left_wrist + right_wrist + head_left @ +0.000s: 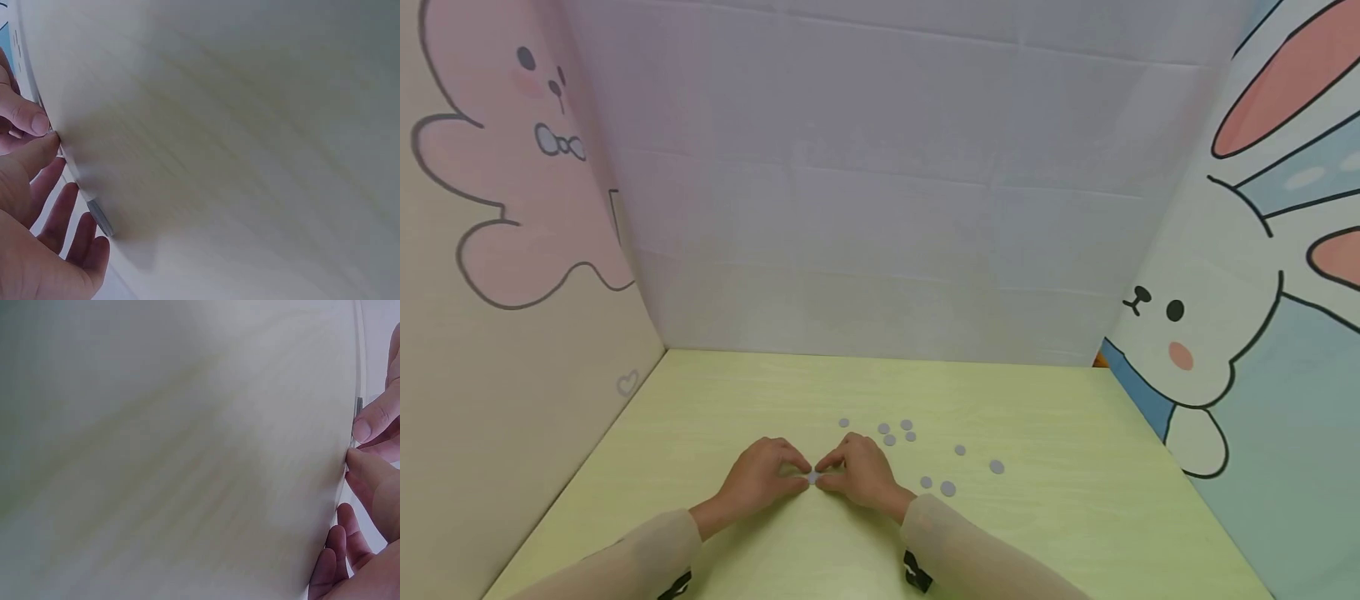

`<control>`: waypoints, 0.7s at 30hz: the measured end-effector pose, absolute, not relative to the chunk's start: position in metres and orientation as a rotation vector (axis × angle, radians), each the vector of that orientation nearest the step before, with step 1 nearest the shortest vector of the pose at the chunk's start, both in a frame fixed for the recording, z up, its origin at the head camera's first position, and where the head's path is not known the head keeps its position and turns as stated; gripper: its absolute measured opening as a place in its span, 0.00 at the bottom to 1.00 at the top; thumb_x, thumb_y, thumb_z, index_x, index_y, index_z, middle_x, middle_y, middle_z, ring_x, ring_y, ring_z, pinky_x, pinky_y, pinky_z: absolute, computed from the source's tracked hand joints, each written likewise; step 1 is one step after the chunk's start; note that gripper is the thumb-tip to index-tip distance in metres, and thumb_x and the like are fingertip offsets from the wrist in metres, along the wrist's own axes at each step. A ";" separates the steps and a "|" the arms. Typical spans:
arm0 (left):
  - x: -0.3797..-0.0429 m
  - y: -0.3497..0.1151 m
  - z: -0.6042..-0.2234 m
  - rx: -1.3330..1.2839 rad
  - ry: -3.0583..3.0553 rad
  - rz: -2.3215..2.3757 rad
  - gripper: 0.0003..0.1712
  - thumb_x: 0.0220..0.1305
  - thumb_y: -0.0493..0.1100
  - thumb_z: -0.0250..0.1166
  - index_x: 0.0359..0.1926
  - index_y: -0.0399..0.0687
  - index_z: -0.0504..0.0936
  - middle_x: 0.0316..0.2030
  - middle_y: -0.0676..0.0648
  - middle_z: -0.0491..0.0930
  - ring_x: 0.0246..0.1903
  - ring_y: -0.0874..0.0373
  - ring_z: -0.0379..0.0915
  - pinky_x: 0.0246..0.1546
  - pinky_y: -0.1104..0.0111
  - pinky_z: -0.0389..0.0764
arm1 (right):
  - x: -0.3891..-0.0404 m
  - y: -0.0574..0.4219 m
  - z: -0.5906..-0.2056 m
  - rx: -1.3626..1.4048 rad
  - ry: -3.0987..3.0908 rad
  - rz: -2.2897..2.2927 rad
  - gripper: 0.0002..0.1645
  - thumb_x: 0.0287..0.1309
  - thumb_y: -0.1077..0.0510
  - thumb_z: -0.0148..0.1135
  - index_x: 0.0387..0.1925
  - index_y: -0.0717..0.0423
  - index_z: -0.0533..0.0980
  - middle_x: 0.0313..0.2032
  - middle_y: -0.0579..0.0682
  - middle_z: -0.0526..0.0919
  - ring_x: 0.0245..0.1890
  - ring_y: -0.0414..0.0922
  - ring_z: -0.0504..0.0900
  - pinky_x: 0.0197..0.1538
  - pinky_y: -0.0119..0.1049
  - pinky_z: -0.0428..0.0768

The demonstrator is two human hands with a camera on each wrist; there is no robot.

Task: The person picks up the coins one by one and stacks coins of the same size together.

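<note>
Both hands meet low in the middle of the head view, around a small silvery coin point(812, 477) at the table top. My left hand point(763, 473) pinches it from the left with thumb and forefinger. From the other side my right hand point(861, 473) holds it in the same way. The fingertips cover much of its edge. Beside the left hand's outer fingers, a short grey piece with a flat side point(100, 217) shows in the left wrist view; its kind is unclear, and the head view hides it.
Several more coins lie scattered on the pale yellow table point(760, 392), some behind the hands and others, like one coin point(997, 467), to the right. White cloth point(880, 250) closes off the back. Printed panels stand at the left and right.
</note>
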State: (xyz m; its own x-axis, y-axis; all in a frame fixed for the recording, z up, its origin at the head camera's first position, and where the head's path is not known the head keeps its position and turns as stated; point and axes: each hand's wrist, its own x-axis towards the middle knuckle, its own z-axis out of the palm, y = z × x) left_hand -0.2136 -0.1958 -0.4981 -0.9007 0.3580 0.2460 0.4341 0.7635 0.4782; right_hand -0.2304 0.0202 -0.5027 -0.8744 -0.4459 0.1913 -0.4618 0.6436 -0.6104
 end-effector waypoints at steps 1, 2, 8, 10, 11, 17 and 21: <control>-0.214 -0.196 -0.499 -0.636 -2.815 -0.814 0.07 0.55 0.44 0.83 0.35 0.60 0.94 0.39 0.60 0.88 0.43 0.56 0.80 0.48 0.57 0.82 | -0.230 0.020 -0.503 0.779 -2.827 1.062 0.07 0.56 0.55 0.82 0.38 0.47 0.93 0.31 0.45 0.81 0.28 0.32 0.67 0.32 0.26 0.68; -0.214 -0.195 -0.498 -0.632 -2.818 -0.816 0.07 0.55 0.44 0.83 0.35 0.60 0.94 0.39 0.61 0.88 0.44 0.56 0.80 0.48 0.57 0.82 | -0.230 0.020 -0.503 0.778 -2.826 1.064 0.07 0.56 0.55 0.82 0.38 0.47 0.93 0.31 0.45 0.81 0.28 0.32 0.67 0.32 0.26 0.68; -0.214 -0.194 -0.497 -0.624 -2.815 -0.839 0.06 0.56 0.45 0.83 0.35 0.61 0.94 0.39 0.61 0.87 0.43 0.57 0.79 0.47 0.57 0.81 | -0.231 0.020 -0.501 0.773 -2.821 1.067 0.06 0.56 0.55 0.82 0.37 0.47 0.93 0.31 0.45 0.81 0.29 0.32 0.67 0.33 0.26 0.67; -0.214 -0.194 -0.498 -0.618 -2.814 -0.847 0.06 0.57 0.45 0.83 0.34 0.61 0.94 0.39 0.61 0.87 0.43 0.57 0.79 0.47 0.57 0.81 | -0.231 0.020 -0.501 0.774 -2.819 1.071 0.06 0.56 0.55 0.82 0.37 0.48 0.93 0.31 0.45 0.81 0.29 0.32 0.67 0.33 0.26 0.67; -0.214 -0.194 -0.498 -0.613 -2.814 -0.846 0.06 0.57 0.46 0.83 0.34 0.61 0.94 0.38 0.62 0.87 0.43 0.57 0.79 0.47 0.57 0.81 | -0.230 0.020 -0.500 0.778 -2.818 1.070 0.06 0.56 0.55 0.82 0.37 0.47 0.93 0.31 0.45 0.81 0.29 0.32 0.67 0.33 0.26 0.67; -0.214 -0.194 -0.499 -0.609 -2.798 -0.858 0.06 0.56 0.44 0.83 0.33 0.62 0.94 0.38 0.62 0.87 0.43 0.57 0.79 0.46 0.56 0.81 | -0.231 0.020 -0.502 0.787 -2.816 1.066 0.05 0.57 0.55 0.82 0.37 0.47 0.93 0.31 0.45 0.82 0.29 0.31 0.68 0.33 0.25 0.68; -0.214 -0.193 -0.498 -0.611 -2.797 -0.870 0.06 0.56 0.44 0.83 0.33 0.62 0.94 0.38 0.61 0.87 0.43 0.57 0.79 0.47 0.56 0.81 | -0.232 0.020 -0.504 0.782 -2.819 1.070 0.05 0.56 0.55 0.82 0.37 0.47 0.93 0.31 0.44 0.82 0.29 0.32 0.68 0.33 0.26 0.68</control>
